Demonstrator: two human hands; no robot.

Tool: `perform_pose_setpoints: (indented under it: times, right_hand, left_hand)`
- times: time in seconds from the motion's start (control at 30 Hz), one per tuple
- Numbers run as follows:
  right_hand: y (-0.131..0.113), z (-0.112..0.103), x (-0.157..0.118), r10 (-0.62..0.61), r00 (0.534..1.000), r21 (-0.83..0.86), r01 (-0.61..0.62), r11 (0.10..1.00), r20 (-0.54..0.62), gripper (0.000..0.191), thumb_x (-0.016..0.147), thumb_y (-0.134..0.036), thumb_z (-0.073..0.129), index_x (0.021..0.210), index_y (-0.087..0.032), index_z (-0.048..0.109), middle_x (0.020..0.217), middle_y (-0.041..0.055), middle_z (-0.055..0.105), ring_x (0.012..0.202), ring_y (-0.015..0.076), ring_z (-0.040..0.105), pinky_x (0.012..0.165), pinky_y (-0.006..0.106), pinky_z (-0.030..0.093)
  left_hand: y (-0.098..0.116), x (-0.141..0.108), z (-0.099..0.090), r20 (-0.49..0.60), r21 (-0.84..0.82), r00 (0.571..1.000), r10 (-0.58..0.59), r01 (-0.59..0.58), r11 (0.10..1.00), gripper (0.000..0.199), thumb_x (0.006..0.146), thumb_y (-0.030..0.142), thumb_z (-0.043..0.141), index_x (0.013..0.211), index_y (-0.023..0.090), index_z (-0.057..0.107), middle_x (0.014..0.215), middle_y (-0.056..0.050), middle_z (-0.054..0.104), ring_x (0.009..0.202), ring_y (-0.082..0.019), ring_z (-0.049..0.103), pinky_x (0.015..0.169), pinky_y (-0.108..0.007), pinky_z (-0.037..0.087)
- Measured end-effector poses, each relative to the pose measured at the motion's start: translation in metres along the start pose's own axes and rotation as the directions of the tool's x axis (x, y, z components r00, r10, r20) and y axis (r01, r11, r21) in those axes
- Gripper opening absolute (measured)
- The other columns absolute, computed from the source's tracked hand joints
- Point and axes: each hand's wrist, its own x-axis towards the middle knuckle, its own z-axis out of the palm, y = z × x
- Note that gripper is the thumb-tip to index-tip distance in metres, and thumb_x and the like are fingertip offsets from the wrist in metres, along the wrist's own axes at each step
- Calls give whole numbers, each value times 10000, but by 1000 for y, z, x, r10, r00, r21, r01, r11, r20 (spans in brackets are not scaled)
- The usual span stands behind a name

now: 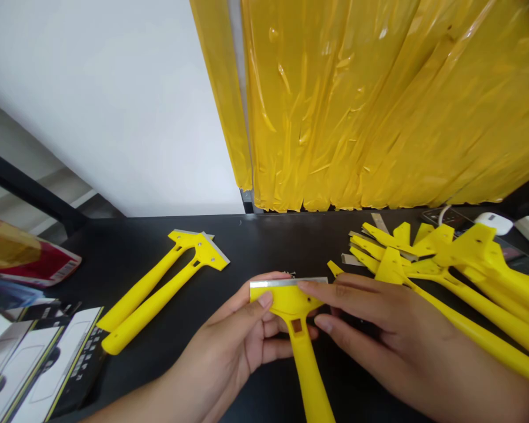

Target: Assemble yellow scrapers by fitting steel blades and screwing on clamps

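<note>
Left hand (229,335) and right hand (392,335) gripping a yellow plastic scraper (300,358)
Steel blade (286,282) up top, more scrapers (467,249) right of the hands

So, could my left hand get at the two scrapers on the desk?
Probably yes: the left hand sits near the two scrapers with nothing between, though it is holding another scraper.

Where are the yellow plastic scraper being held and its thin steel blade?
Yellow plastic scraper (291,305): head view, on its wide head.
Thin steel blade (282,282): head view, on its exposed strip along the scraper's top edge.
</note>
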Motion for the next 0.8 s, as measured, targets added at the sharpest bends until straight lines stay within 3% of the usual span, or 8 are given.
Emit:
perform_pose_setpoints:
  times: [0.13, 0.23, 0.43, 0.67, 0.8]
  right_hand:
    - [1, 4, -2, -63, 998, -118, 60, 991, -24, 493, 1039, -268, 570, 1516, -388, 537, 1127, 26, 745, 1070, 215, 739, 877, 352, 647]
    - [1, 4, -2, -77, 996, -118, 72, 990, -34, 454, 1034, -252, 571, 1472, -374, 583, 1173, 34, 746, 1067, 215, 744, 903, 359, 645]
    - [5, 3, 3, -69, 994, -7, 68, 998, -86, 438, 1010, -205, 609, 1418, -364, 624, 1104, 10, 771, 1075, 201, 740, 969, 356, 614]
    - [10, 10, 8, -15, 991, 212, 43, 976, -131, 396, 989, -139, 597, 1304, -352, 705, 1233, -20, 777, 1122, 169, 740, 1016, 320, 595]
    - [11, 10, 9, -12, 992, 247, 43, 968, -125, 381, 990, -165, 606, 1290, -373, 716, 1228, -26, 782, 1108, 172, 748, 998, 325, 610]
  left_hand:
    - [0, 0, 0, -25, 3, 1000, 9, -9, 1000, 324, 1097, 262, 446, 1330, 188, 659, 1285, -171, 746, 1129, -316, 734, 1019, -528, 549]
    - [0, 0, -1, -18, 10, 1000, 12, -12, 1000, 321, 1095, 257, 450, 1311, 191, 678, 1248, -160, 761, 1116, -320, 743, 1025, -535, 547]
    - [0, 1, 0, -18, 55, 999, 32, -31, 998, 346, 1094, 275, 436, 1306, 165, 685, 1232, -179, 763, 1101, -331, 746, 1013, -512, 547]
    - [-3, 0, -3, -11, 44, 998, 54, -53, 998, 416, 1101, 272, 377, 1386, 117, 638, 1281, -225, 742, 1112, -379, 742, 1023, -589, 533]
    - [-3, 1, -4, 3, 57, 998, 60, -60, 997, 421, 1103, 273, 368, 1393, 112, 626, 1288, -226, 740, 1123, -383, 737, 1032, -597, 525]
